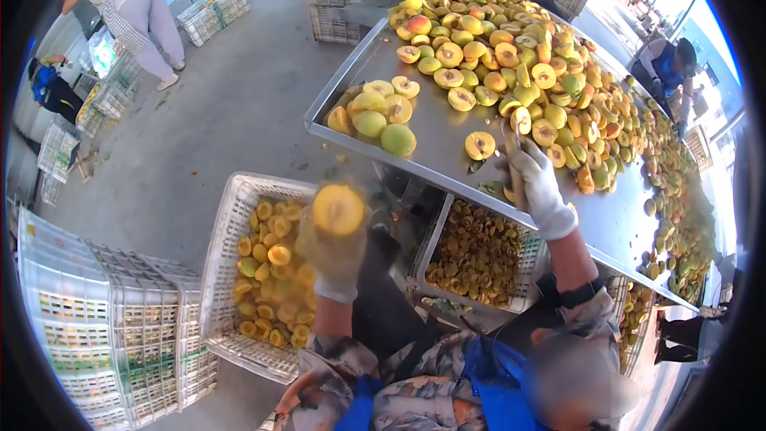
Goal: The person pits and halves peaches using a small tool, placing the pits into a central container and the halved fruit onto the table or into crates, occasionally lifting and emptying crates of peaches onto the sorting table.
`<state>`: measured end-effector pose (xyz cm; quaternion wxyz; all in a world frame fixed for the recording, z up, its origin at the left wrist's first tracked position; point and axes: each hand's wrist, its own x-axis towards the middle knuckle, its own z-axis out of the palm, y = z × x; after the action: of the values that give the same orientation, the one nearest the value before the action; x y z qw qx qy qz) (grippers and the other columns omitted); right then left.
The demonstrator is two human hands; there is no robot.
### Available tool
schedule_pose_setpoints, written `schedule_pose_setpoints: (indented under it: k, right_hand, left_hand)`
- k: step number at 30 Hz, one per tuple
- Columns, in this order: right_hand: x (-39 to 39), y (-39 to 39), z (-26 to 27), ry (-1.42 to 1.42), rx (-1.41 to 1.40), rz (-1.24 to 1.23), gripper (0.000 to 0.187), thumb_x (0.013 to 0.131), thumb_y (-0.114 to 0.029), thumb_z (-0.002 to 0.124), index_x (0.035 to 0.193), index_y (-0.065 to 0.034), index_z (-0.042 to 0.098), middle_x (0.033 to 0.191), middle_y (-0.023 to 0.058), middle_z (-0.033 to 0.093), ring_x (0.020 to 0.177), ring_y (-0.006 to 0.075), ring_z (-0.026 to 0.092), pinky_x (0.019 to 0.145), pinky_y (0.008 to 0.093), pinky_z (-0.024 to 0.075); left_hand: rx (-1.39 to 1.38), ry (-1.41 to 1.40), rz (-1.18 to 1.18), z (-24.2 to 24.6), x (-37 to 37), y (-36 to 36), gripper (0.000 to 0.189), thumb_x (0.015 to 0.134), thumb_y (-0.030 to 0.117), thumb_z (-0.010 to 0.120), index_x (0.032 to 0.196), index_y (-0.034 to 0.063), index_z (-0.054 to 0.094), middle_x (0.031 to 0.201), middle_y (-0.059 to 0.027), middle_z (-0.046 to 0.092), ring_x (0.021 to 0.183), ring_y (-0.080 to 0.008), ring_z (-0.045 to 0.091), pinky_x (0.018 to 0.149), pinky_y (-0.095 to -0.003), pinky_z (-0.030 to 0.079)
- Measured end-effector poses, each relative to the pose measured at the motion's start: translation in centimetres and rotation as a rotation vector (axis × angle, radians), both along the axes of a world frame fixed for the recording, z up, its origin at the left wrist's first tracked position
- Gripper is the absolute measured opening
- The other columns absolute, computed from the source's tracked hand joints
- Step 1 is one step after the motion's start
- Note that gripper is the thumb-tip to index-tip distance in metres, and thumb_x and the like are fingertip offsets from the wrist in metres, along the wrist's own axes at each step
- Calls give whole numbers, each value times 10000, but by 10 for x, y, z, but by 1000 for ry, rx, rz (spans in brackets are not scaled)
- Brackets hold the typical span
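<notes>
My left hand (336, 248), in a pale glove and blurred, holds a yellow halved stone fruit (339, 209), cut face up, beside a white plastic crate (218, 263) of hollowed fruit halves (278, 254). White-gloved, my right hand (541, 185) grips a slender hand tool (515, 176) over the metal table (431, 149). Its tip lies close to a fruit half (521, 120); whether they touch I cannot tell. Just left of that hand, one cut half (480, 145) shows its brown centre. A large heap of halves (526, 66) covers the table's far side.
Under the table edge stands a crate (440, 233) of brown fruit stones (476, 254). Stacked crates (114, 323) rise at my left. Several halves (374, 111) sit at the table's left corner. Co-workers work across the table (667, 66); another person (140, 12) stands at the far left.
</notes>
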<state>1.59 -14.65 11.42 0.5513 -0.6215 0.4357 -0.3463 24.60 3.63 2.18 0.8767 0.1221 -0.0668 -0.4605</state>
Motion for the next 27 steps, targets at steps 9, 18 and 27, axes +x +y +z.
schedule_pose_setpoints:
  k: [9, 18, 27]
  right_hand:
    - [-175, 137, -64, 181, 72, -178, 204, 897, -242, 483, 939, -44, 515, 643, -20, 469, 519, 68, 458, 445, 197, 370]
    - [-216, 172, -112, 454, -391, -54, 205, 788, -119, 519, 962, -32, 453, 682, 107, 556, 561, 220, 579, 489, 331, 469]
    - [-139, 159, -90, 429, -597, 48, 264, 740, -167, 575, 964, -45, 508, 720, 151, 595, 615, 322, 596, 568, 418, 467]
  left_hand:
    - [-59, -47, -249, -3, -8, -18, 481, 864, 321, 443, 1233, 13, 428, 1203, -174, 495, 1112, -337, 479, 879, -469, 442]
    - [71, -291, -483, 47, -136, -22, 366, 847, 256, 467, 1100, -6, 505, 1065, -223, 561, 980, -359, 554, 760, -468, 508]
    - [329, -542, -698, 5, -214, -25, 404, 819, 134, 309, 1155, -25, 467, 1103, -210, 544, 1026, -266, 536, 919, -357, 424]
